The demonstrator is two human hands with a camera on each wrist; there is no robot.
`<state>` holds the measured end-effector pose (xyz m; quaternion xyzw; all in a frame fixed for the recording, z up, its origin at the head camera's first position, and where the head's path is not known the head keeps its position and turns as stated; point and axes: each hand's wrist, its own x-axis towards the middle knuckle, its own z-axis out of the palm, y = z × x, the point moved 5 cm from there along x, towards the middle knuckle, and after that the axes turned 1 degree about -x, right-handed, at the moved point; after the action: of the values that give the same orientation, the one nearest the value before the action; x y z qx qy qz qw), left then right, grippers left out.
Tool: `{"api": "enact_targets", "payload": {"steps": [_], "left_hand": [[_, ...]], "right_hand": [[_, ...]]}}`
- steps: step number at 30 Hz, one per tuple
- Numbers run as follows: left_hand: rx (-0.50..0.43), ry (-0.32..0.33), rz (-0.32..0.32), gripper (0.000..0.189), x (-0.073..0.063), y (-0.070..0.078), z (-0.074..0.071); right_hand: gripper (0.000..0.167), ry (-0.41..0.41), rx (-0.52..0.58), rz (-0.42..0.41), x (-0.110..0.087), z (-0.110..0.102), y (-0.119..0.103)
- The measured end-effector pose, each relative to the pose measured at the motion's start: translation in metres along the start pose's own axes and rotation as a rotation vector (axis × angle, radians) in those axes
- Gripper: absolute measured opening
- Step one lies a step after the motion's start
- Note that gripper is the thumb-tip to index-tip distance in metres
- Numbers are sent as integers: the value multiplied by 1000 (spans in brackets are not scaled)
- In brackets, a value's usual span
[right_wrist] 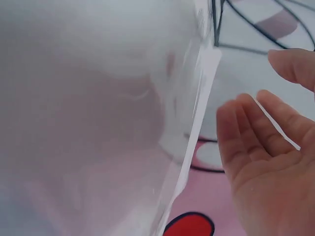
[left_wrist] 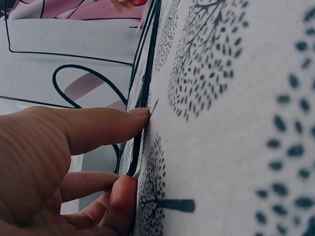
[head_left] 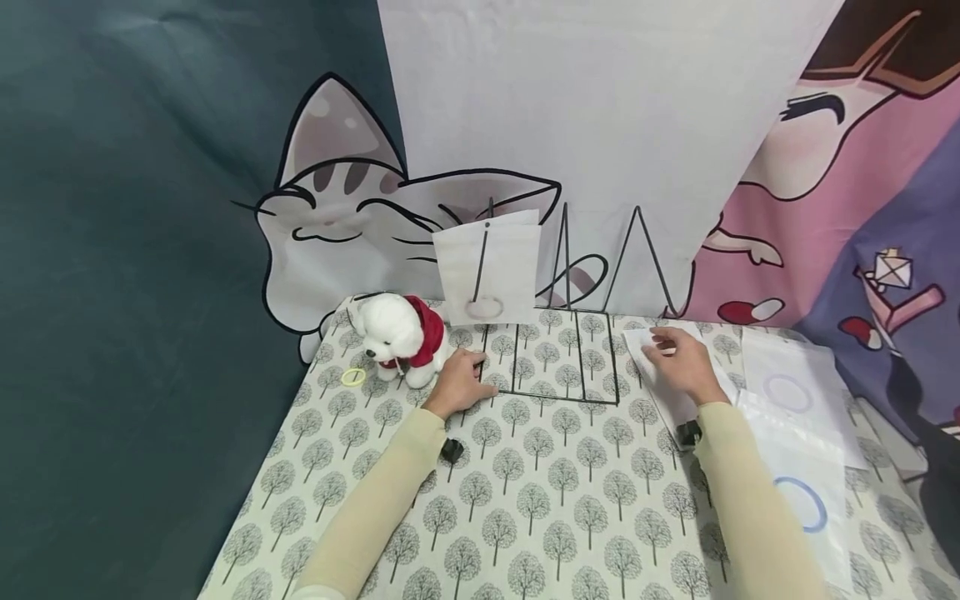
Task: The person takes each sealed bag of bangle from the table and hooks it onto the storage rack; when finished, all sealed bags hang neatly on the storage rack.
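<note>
Black wire rack (head_left: 555, 397) with upright prongs, standing on white tree-printed cloth (head_left: 558, 504), front left corner pinched between thumb and fingers of left hand (head_left: 457, 383); right hand (head_left: 686, 364) (fingers half open, gripping nothing) over flat white plastic packet (head_left: 663, 396).

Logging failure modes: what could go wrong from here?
1. The left hand touches a corner of the wire rack; a nudge might swing the hanging packet.
2. The plush dog sits right beside that hand and could get knocked.
3. The right sleeve overlaps the blue-ring packet in view; it may drag it.
</note>
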<state>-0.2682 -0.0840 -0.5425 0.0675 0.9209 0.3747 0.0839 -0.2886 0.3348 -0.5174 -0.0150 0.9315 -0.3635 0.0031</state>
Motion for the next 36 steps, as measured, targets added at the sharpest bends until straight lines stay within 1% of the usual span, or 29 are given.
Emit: {"api": "enact_targets", "payload": {"steps": [6, 9, 11, 16, 18, 21, 24, 26, 29, 33, 36], "left_hand": [[13, -13, 19, 84, 4, -3, 1], [10, -16, 17, 85, 5, -3, 2], [8, -14, 14, 85, 5, -2, 0], [6, -28, 37, 84, 4, 0, -1], [2, -40, 43, 84, 5, 0, -1], [6, -45, 34, 85, 4, -1, -2], [11, -42, 35, 86, 4, -1, -3], [6, -42, 43, 85, 4, -1, -3], [-3, -44, 48, 85, 4, -1, -3], [-8, -43, 42, 87, 4, -3, -3], [-8, -46, 43, 87, 5, -3, -2]], "right_hand": [[74, -4, -40, 88, 21, -22, 22], [79, 12, -61, 100, 32, -34, 33], [83, 5, -49, 120, 38, -38, 41], [95, -46, -20, 181, 45, -39, 58], [99, -70, -28, 194, 46, -38, 64], [107, -120, -37, 204, 47, -35, 70], [110, -134, -51, 202, 46, -34, 74], [109, -119, -66, 188, 45, -34, 76], [102, -68, -89, 158, 45, -36, 76], [84, -3, -116, 97, 44, -39, 74], [69, 5, -125, 78, 41, -43, 74]]}}
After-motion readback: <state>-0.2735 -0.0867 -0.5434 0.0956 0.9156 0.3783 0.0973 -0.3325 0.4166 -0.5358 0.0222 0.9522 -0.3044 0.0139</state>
